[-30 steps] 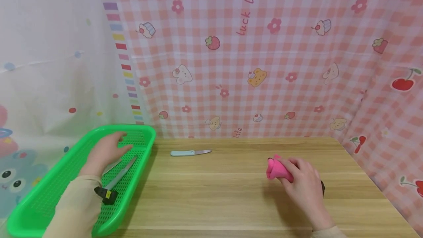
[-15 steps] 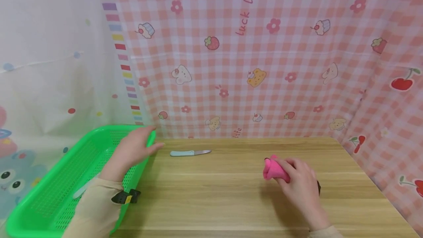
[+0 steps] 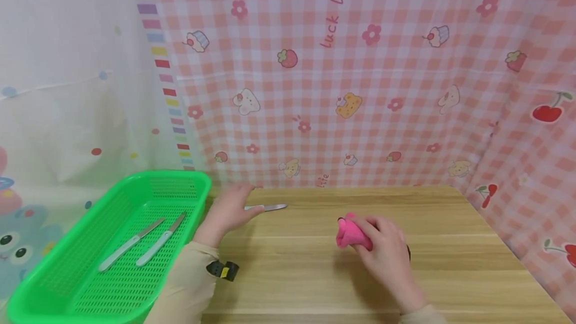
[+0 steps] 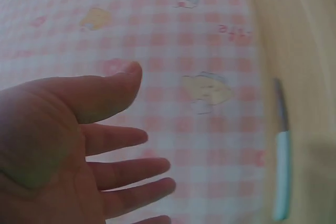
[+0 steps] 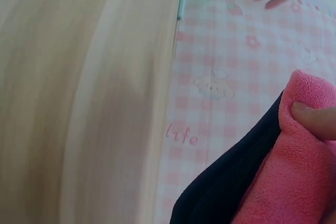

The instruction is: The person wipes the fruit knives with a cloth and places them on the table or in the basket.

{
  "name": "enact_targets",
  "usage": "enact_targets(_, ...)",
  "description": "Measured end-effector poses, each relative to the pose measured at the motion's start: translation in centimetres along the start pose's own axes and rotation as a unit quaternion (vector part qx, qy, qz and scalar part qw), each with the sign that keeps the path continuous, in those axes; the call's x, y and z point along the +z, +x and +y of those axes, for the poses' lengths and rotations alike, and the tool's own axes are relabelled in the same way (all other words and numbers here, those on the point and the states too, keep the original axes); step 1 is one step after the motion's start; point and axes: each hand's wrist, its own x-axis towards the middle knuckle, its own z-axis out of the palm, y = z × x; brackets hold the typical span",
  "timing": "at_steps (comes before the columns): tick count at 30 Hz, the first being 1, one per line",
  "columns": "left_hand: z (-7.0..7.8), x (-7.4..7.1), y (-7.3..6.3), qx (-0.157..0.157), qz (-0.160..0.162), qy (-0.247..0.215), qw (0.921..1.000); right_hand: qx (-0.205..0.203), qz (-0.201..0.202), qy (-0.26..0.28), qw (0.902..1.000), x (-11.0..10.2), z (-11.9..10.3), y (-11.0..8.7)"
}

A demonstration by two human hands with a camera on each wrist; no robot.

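Observation:
My left hand (image 3: 227, 215) hovers with spread fingers over the back left of the table, between basket and knife. A paring knife (image 3: 275, 207) with a pale blue handle lies there, its handle partly covered by that hand in the head view; the left wrist view has the whole knife (image 4: 283, 166), apart from the palm. On the right, my right hand (image 3: 386, 251) grips a bunched pink cloth (image 3: 353, 234) above the table. The right wrist view shows a thumb pressing the fuzzy cloth (image 5: 294, 177), with a dark strip alongside it.
A green plastic basket (image 3: 205, 195) stands at the left. Inside it lie two similar knives, one knife (image 3: 128, 246) left of the other knife (image 3: 156, 247). A pink checked curtain (image 3: 315, 89) hangs behind the wooden table (image 3: 306, 274).
My left hand has moved right, out from over the basket to beside the knife on the table, uncovering both knives in the basket. My right hand has shifted left with the cloth.

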Motion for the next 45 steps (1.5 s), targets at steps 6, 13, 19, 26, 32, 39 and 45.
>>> enact_targets(6,-1.1,3.2,1.4,-0.039,-0.013,-0.013,0.9991,-0.003,-0.002,0.014,0.9999,0.8,-0.8,0.1)
enact_targets(13,-2.0,5.9,2.4,-0.078,0.001,-0.002,0.9969,-0.003,-0.002,0.025,0.9997,1.2,-1.6,0.3)
enact_targets(19,-2.8,7.3,3.2,-0.087,-0.003,0.014,0.9961,-0.006,-0.007,0.033,0.9994,1.4,-2.1,0.2)
enact_targets(26,-3.4,8.1,3.8,-0.09,-0.014,0.011,0.9957,-0.022,-0.016,0.035,0.999,1.8,-2.5,-0.2)
enact_targets(32,-3.8,8.7,3.9,-0.088,-0.031,0.032,0.9952,-0.027,-0.018,0.039,0.9987,2.0,-2.6,-0.3)
enact_targets(39,-4.2,9.4,3.9,-0.086,-0.053,0.061,0.993,-0.024,-0.015,0.041,0.9988,2.0,-2.5,-0.4)
enact_targets(45,-4.3,10.0,3.7,-0.096,-0.054,0.076,0.991,-0.02,-0.019,0.039,0.9988,2.0,-2.4,-0.4)
